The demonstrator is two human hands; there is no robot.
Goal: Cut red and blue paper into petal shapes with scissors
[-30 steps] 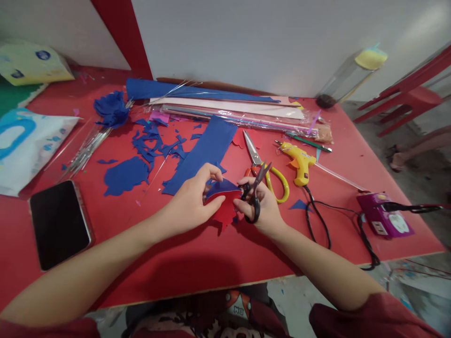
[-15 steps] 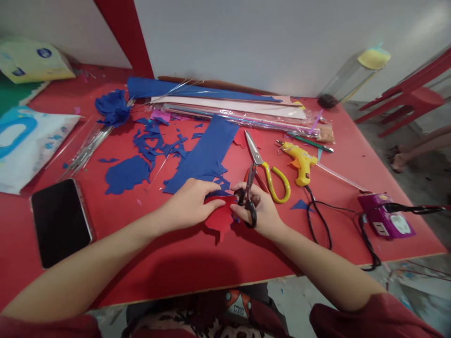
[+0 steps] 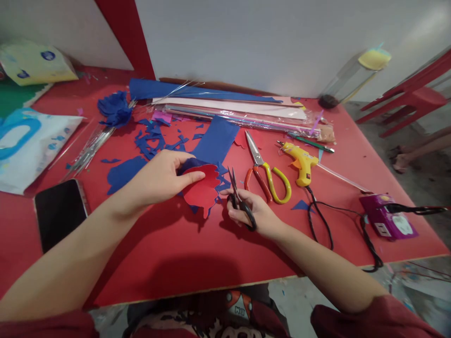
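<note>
My left hand (image 3: 160, 177) pinches a red petal-shaped paper cutout (image 3: 201, 191) stacked on blue paper, lifted a little above the red table (image 3: 183, 253). My right hand (image 3: 253, 213) grips small black scissors (image 3: 238, 202), blades nearly closed and pointing away, just right of the cutout. A long blue paper strip (image 3: 214, 141) lies beyond the cutout, with blue scraps (image 3: 155, 141) to its left.
Orange-and-yellow scissors (image 3: 264, 171), a yellow glue gun (image 3: 299, 162) with a black cord and a purple power socket (image 3: 385, 220) lie to the right. A phone (image 3: 58, 211) rests at the left. Wrapped paper rolls (image 3: 229, 110), a blue paper flower (image 3: 114, 108) and wires sit at the back.
My left hand lifted the red and blue paper up and to the left, away from the scissors. The right hand turned the black scissors off the paper, and a trimmed blue piece stayed on the table.
</note>
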